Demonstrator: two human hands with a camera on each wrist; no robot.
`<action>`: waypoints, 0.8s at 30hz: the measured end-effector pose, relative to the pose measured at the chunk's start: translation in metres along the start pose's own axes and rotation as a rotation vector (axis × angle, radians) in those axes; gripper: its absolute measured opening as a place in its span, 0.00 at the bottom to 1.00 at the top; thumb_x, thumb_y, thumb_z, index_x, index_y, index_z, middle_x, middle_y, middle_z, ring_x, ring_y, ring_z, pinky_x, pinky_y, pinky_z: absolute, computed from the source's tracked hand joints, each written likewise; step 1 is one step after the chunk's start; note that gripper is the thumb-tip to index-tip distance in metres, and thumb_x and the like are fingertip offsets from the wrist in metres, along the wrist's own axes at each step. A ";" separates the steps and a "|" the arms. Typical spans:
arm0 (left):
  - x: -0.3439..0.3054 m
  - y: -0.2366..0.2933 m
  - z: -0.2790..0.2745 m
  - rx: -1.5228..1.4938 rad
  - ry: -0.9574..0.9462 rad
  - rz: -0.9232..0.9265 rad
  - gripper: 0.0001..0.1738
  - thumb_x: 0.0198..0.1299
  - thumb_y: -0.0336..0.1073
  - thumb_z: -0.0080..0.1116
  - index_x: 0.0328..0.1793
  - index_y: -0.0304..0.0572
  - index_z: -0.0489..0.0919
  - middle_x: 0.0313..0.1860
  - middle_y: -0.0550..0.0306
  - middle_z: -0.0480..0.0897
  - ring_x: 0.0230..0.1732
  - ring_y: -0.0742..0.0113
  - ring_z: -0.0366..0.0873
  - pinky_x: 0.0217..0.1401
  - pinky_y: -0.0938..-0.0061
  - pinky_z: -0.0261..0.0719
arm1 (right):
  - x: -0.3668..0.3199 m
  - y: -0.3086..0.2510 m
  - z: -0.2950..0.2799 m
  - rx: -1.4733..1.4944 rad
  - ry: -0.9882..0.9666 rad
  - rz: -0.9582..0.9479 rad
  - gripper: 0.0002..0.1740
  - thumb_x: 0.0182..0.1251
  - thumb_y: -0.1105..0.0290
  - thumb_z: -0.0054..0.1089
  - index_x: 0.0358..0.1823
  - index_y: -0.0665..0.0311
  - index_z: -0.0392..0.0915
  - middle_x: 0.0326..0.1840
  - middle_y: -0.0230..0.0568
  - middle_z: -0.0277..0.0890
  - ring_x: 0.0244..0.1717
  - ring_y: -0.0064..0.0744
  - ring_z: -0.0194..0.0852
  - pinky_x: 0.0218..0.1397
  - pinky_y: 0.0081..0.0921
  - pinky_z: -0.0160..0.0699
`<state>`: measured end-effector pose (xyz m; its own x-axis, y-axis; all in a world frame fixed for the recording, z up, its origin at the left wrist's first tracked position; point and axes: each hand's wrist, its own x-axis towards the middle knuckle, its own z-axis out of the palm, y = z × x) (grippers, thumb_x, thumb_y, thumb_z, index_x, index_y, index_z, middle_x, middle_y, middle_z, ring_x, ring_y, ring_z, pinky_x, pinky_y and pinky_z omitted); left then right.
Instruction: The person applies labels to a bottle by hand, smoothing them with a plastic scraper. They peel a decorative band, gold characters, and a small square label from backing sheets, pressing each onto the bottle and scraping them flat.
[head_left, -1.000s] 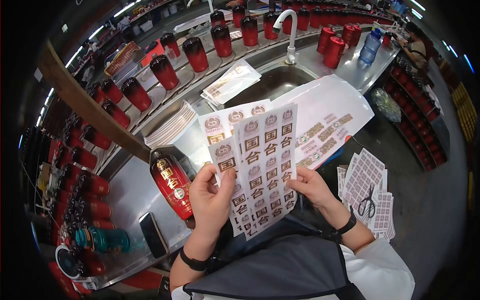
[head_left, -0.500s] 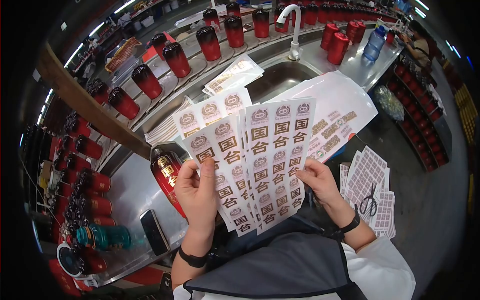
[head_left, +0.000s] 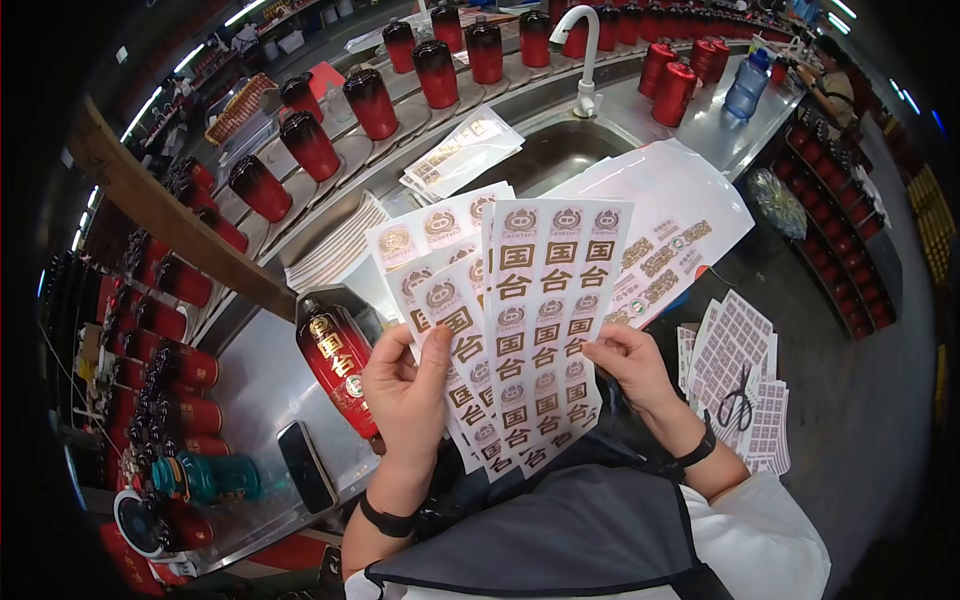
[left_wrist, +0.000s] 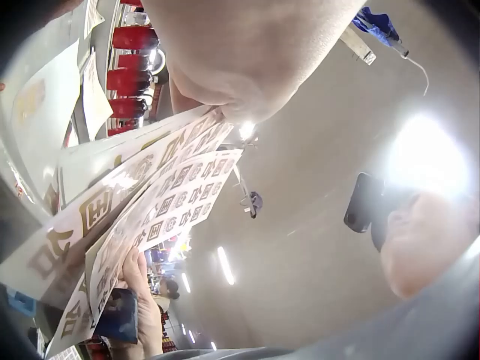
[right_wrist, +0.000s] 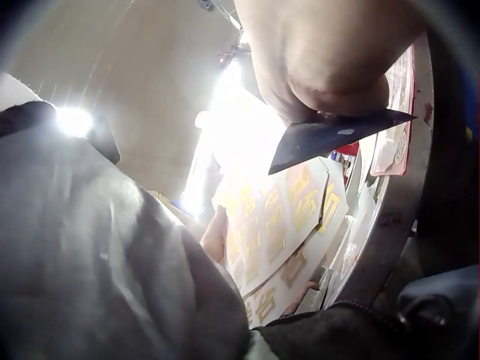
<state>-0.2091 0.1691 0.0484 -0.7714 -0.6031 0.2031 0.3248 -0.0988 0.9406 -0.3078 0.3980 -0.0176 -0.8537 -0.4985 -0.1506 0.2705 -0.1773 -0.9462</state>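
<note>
Several white label sheets with gold characters are fanned out between the two hands. My left hand (head_left: 408, 395) pinches the left sheets (head_left: 455, 335) at their edge, thumb on the front. The right hand (head_left: 637, 375) pinches the right edge of the frontmost sheet (head_left: 548, 325), which overlaps the others. In the left wrist view the sheets (left_wrist: 180, 196) hang below the left hand (left_wrist: 240, 56). The right wrist view shows the right hand (right_wrist: 322, 60) above a dark sheet edge (right_wrist: 330, 136); its fingertips are hidden there.
A red bottle (head_left: 335, 365) lies left of the sheets, near a phone (head_left: 306, 466) and a teal bottle (head_left: 208, 478). Beyond are a sink (head_left: 545, 160), a faucet (head_left: 588, 60) and red-black bottles (head_left: 370, 103) in rows. Scissors (head_left: 735, 408) rest on more sheets at right.
The right sheet has shifted slightly left over the left sheets, narrowing the fan since half a second ago. Both hands still pinch the sheets. The row of red-black bottles has moved along.
</note>
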 end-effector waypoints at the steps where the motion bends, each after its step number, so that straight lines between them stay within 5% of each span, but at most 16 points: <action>1: -0.001 0.000 -0.001 0.018 0.015 0.007 0.06 0.66 0.27 0.64 0.45 0.33 0.80 0.35 0.63 0.83 0.30 0.86 0.74 0.32 0.90 0.69 | 0.000 0.001 0.002 -0.001 -0.001 0.000 0.08 0.67 0.77 0.64 0.46 0.67 0.83 0.31 0.26 0.80 0.26 0.09 0.65 0.28 0.11 0.58; 5: -0.005 -0.005 -0.012 0.234 0.035 0.083 0.05 0.62 0.27 0.68 0.41 0.36 0.83 0.31 0.68 0.77 0.26 0.87 0.66 0.28 0.88 0.60 | 0.001 0.008 -0.004 -0.026 -0.025 0.007 0.06 0.67 0.74 0.65 0.44 0.67 0.82 0.31 0.29 0.81 0.27 0.11 0.69 0.30 0.12 0.63; 7: -0.008 -0.005 -0.015 0.400 0.015 0.282 0.05 0.58 0.27 0.71 0.39 0.39 0.84 0.28 0.70 0.72 0.25 0.86 0.60 0.26 0.84 0.54 | 0.002 0.015 -0.009 -0.055 -0.037 0.024 0.07 0.67 0.73 0.66 0.43 0.67 0.82 0.31 0.30 0.82 0.28 0.12 0.72 0.33 0.13 0.68; 14: -0.011 0.016 0.002 0.676 -0.039 0.571 0.13 0.51 0.22 0.70 0.44 0.42 0.87 0.31 0.55 0.80 0.28 0.64 0.76 0.32 0.76 0.73 | -0.001 0.003 -0.018 -0.108 -0.042 0.053 0.07 0.66 0.74 0.65 0.43 0.67 0.82 0.32 0.33 0.83 0.27 0.15 0.72 0.30 0.14 0.66; 24: -0.022 0.016 -0.042 0.738 -0.108 0.671 0.20 0.46 0.22 0.71 0.48 0.44 0.87 0.28 0.55 0.77 0.25 0.62 0.73 0.26 0.73 0.70 | -0.009 0.028 0.004 -0.159 -0.097 0.051 0.06 0.67 0.75 0.65 0.44 0.66 0.83 0.32 0.25 0.79 0.27 0.10 0.67 0.30 0.13 0.63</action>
<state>-0.1635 0.1476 0.0475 -0.6104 -0.2752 0.7428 0.3183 0.7734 0.5482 -0.2907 0.3946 -0.0417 -0.7915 -0.5846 -0.1784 0.2321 -0.0175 -0.9725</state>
